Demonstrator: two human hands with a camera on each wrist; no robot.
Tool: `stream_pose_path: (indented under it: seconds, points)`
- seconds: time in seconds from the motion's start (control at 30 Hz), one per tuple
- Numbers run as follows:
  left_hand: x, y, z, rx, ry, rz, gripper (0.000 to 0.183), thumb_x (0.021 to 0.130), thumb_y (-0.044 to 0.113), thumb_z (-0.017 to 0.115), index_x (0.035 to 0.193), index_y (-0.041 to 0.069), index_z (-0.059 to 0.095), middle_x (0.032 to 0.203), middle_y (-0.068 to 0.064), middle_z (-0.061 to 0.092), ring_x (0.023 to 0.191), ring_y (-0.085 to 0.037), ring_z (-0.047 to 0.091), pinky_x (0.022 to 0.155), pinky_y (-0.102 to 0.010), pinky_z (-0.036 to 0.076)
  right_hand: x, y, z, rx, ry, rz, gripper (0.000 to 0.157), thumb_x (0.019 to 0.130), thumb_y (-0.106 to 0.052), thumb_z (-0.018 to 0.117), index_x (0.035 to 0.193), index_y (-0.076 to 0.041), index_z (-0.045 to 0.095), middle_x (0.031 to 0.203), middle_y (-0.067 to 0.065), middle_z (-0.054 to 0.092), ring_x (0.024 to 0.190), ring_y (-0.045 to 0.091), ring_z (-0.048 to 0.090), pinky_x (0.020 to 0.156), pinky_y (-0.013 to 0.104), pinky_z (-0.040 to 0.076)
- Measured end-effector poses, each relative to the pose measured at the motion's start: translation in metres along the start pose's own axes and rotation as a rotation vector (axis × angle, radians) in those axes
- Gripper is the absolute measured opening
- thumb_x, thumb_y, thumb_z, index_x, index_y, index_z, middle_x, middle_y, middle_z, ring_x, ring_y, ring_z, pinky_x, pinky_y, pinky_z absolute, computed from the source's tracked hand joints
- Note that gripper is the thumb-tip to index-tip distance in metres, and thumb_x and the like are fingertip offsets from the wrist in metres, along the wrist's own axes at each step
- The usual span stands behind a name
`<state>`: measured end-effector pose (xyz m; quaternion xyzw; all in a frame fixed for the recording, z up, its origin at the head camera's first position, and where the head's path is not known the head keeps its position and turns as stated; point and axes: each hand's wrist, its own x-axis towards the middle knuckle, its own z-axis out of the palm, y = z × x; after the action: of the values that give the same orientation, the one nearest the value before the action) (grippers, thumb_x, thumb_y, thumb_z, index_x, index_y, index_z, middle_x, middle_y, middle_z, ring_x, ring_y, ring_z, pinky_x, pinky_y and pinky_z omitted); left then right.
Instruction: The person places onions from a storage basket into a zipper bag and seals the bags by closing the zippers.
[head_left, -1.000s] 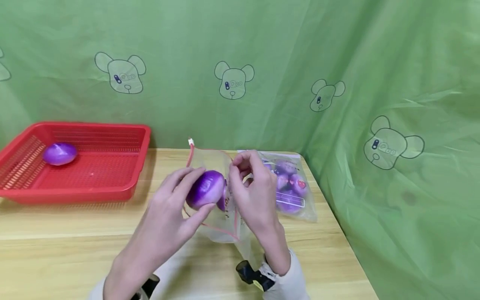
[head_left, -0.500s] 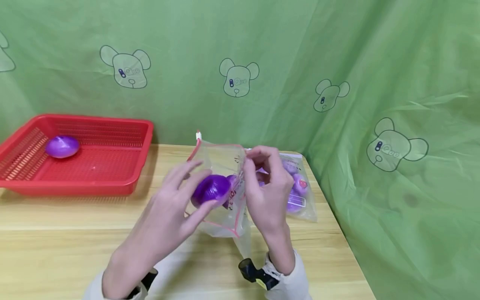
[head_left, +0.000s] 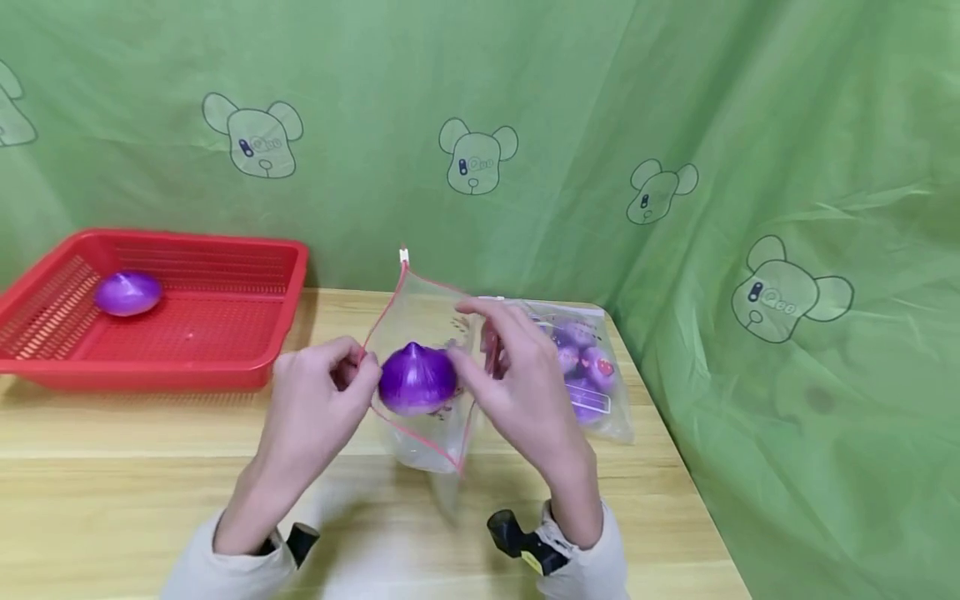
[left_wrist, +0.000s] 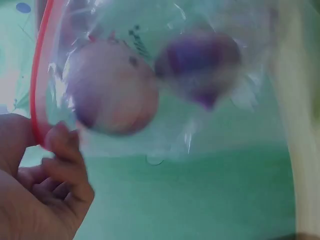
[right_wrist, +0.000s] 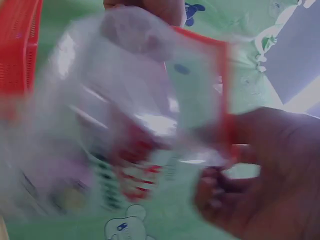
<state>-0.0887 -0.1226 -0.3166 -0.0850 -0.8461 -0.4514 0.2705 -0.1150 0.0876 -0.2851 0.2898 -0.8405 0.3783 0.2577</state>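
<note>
A clear zip bag with a red zip edge and white slider hangs open between my hands. My left hand pinches its left edge between thumb and fingers. At the opposite edge my right hand holds the bag, its thumb inside the mouth and over the side of a purple onion. That onion sits in the mouth with its pointed tip up. Through the plastic in the left wrist view a pale round onion and a darker pointed onion show, both blurred.
A red plastic basket stands at the left with one purple onion inside. Behind my right hand lies a second clear bag filled with several purple onions. A green curtain rises behind the wooden table.
My left hand has let go of the onion and moved left to the bag's edge. The bag's mouth is spread wider, and my right hand's fingers have parted more.
</note>
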Motion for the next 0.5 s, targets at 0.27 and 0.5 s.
stream_pose_path:
  seconds: [0.27, 0.5]
  points:
    - [-0.005, 0.008, -0.013, 0.101, 0.251, 0.116, 0.023, 0.079, 0.002, 0.063, 0.061, 0.013, 0.057, 0.050, 0.006, 0.049, 0.045, -0.007, 0.043, 0.046, -0.017, 0.035, -0.004, -0.009, -0.005, -0.129, -0.052, 0.105, 0.052, 0.072, 0.014, 0.059, 0.116, -0.011, 0.066, 0.070, 0.001, 0.045, 0.061, 0.012, 0.039, 0.055, 0.029, 0.036]
    - [-0.010, 0.017, -0.014, 0.017, 0.154, 0.192, 0.026, 0.079, -0.001, 0.061, 0.061, 0.017, 0.054, 0.050, 0.012, 0.045, 0.044, -0.002, 0.041, 0.041, -0.015, 0.033, -0.008, -0.015, -0.007, -0.076, -0.088, 0.039, 0.040, 0.077, 0.009, 0.064, 0.111, -0.011, 0.069, 0.073, -0.003, 0.047, 0.063, 0.009, 0.042, 0.055, 0.025, 0.038]
